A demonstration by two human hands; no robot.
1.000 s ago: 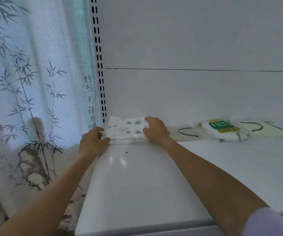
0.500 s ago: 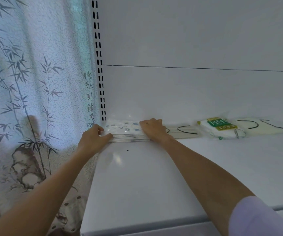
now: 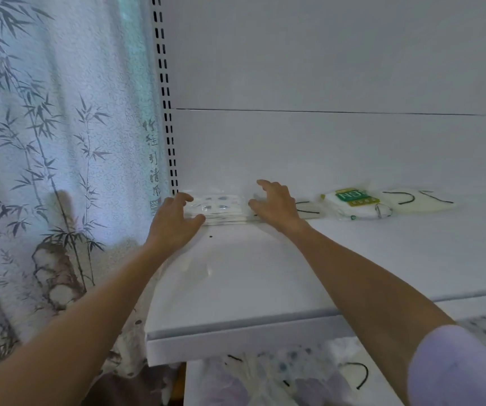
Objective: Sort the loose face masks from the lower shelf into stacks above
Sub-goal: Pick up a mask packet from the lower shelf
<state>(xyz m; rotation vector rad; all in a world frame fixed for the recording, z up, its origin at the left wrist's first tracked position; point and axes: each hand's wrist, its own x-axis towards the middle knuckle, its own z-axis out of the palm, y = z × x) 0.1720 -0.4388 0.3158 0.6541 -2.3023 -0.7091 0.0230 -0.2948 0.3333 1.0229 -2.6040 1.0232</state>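
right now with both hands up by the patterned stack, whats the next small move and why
Probably draw both hands back and reach down for another mask. The patterned stack looks squared into the back left corner, the left hand and right hand are open at its ends and grip nothing, and loose masks lie under the shelf.

You see a stack of blue-spotted masks (image 3: 221,208) lying flat at 12 o'clock, a green-labelled pack (image 3: 353,202) at 2 o'clock, and loose masks (image 3: 282,373) heaped at 6 o'clock.
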